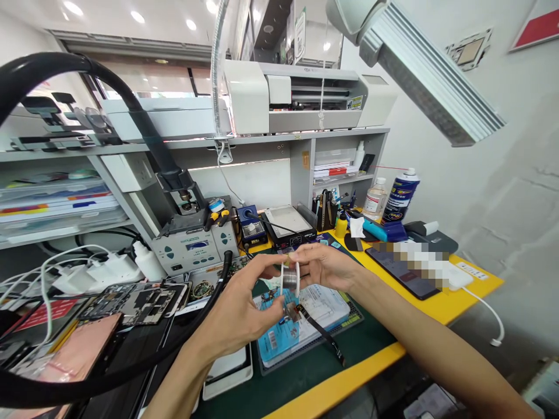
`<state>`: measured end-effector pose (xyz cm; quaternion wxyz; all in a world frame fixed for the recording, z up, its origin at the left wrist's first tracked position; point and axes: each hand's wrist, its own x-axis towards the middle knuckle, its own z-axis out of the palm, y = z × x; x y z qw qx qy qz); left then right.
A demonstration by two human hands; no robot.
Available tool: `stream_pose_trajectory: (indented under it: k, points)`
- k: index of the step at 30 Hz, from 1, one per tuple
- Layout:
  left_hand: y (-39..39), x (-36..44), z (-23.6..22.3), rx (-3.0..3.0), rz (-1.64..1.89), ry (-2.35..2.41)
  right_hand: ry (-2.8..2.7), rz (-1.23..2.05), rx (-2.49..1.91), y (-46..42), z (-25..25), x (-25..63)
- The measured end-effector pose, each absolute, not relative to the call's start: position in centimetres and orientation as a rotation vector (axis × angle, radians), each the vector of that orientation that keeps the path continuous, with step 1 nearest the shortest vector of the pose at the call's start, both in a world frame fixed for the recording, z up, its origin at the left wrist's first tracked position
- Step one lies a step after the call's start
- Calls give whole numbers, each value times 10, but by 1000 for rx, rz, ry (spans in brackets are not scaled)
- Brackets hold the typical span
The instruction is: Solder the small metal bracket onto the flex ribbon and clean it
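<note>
A small spool of solder wire point(289, 280) with white flanges is up in front of me, between both hands. My left hand point(244, 302) curves round its left side, fingers at the top and thumb low near the lower edge. My right hand point(325, 266) grips it from the right, thumb and forefinger together at the top rim and the other fingers behind the flange. Below the spool lie a blue-and-white packet point(275, 340), a small circuit part point(293, 312) and a black flex cable point(323, 333), on a green mat point(349, 343).
Left stand a hot-air station point(192, 250), a black hose point(205, 314) and opened phone parts point(135, 305). Behind are a soldering station point(253, 227) and a flat heating plate point(286, 227). At right lie a dark phone point(404, 273) and a spray can point(399, 198). A lamp point(432, 70) hangs above.
</note>
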<state>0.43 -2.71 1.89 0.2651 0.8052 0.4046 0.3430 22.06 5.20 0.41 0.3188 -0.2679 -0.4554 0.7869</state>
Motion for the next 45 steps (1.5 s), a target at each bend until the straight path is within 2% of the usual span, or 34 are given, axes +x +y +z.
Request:
stream_pose_trajectory:
  k: [9, 15, 24, 45]
  points:
    - [-29, 3, 23, 2105, 920, 1046, -1039, 2246, -744, 53, -2, 214]
    - [-23, 4, 19, 1655, 988, 922, -942, 2340, -765, 52, -2, 211]
    - [-18, 10, 15, 1137, 1055, 792, -916, 2318, -800, 47, -1, 207]
    - [-10, 7, 18, 627, 931, 502, -1009, 2309, -745, 43, -5, 206]
